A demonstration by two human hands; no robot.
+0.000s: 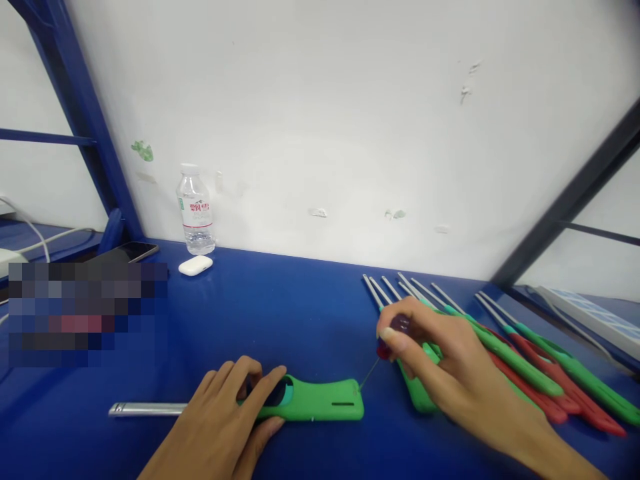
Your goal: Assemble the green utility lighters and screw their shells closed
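Observation:
A green long-nosed lighter (325,395) lies flat on the blue table, its metal tube pointing left. My left hand (225,407) is closed around its trigger end, fingers over the top and thumb along the near edge. My right hand (450,367) pinches the dark red handle of a small screwdriver (384,348). The screwdriver's thin shaft slants down left, its tip at the right end of the lighter's green body. Whether the tip sits in a screw is too small to tell. Behind my right hand lies another green lighter (416,390), partly hidden.
Several green and red long-nosed lighters (590,373) lie in a pile at the right. A water bottle (196,213) and a white case (196,265) stand by the wall. A phone (133,251) lies at the left, beside a blurred-out patch. Blue frame posts (90,113) flank the table.

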